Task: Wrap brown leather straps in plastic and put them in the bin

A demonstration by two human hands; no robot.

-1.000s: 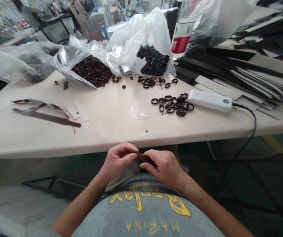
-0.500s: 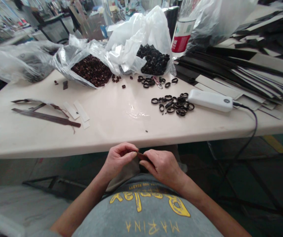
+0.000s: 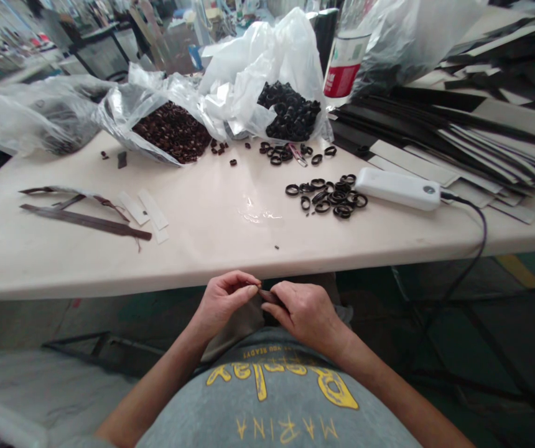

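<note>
Just off the table's front edge, my left hand (image 3: pixel 225 303) pinches the end of a small dark brown strip (image 3: pixel 270 296) between thumb and fingertips. My right hand (image 3: pixel 311 311) is closed round the same strip, its thumb underneath; most of the strip is hidden inside the fist. On the table ahead lies a group of loose black loops (image 3: pixel 339 198). Long brown strips (image 3: pixel 85 221) rest at the left beside narrow white pieces (image 3: pixel 153 208).
Behind stand a plastic bag of small brown loops (image 3: pixel 174 132) and one of black loops (image 3: pixel 290 112). A bottle with a red label (image 3: pixel 342 68), a corded white device (image 3: pixel 398 188) and stacked dark and white strips (image 3: pixel 435 137) occupy the right. The table (image 3: pixel 211 242) ends just beyond my hands.
Both hands stay in nearly the same place. The brown strip has turned slightly between them, and the view has shifted a little.
</note>
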